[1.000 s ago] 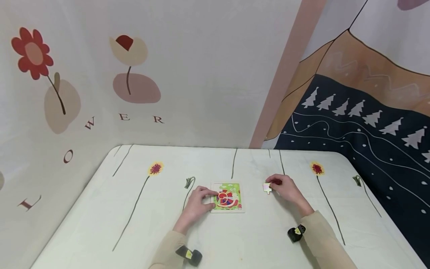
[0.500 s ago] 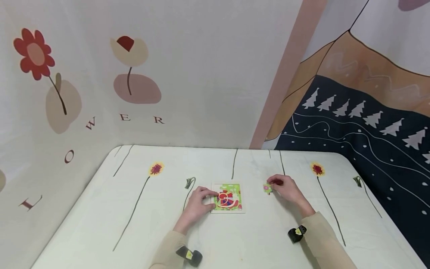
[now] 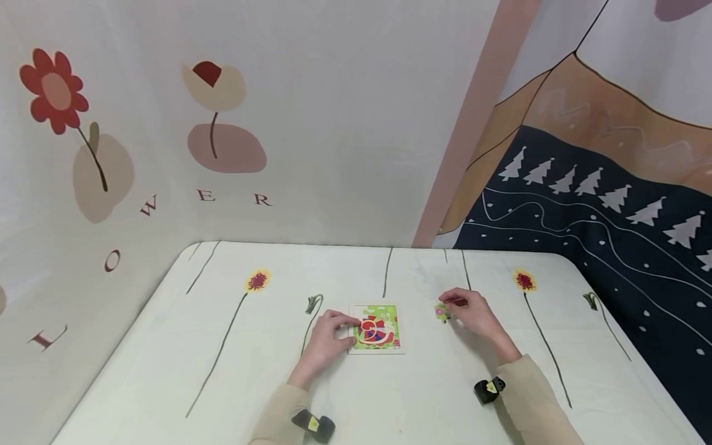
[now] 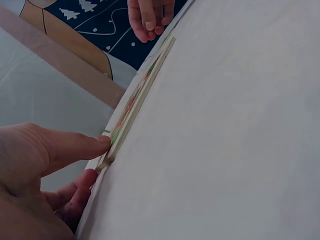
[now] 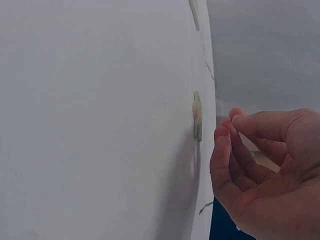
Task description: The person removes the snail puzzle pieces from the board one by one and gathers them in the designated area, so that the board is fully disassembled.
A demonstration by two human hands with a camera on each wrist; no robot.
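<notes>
Evidently, the puzzle board [image 3: 378,327] lay on the desk [image 3: 417,395] under the left grip [image 3: 324,343], whose relaxed fingers rested on its left edge. The loose piece [image 3: 441,311], green with a pink flower, lay face up on the desk to the board's right, well apart from it. The right grip [image 3: 478,315] held nothing: its fingers curled loosely just beside the piece, and the right wrist view showed a gap between them.

Risks noted. The piece appeared thin and flat on the desk, so fingertips closing from above could slide off its edge or push it along. A pinch taken off-centre could leave the piece tilted or turned. The left contact looked light and one-sided; sideways pressure could swivel the board. A pale patch showed at the picture's upper left, but whether it was a vacant slot could not be told.
</notes>
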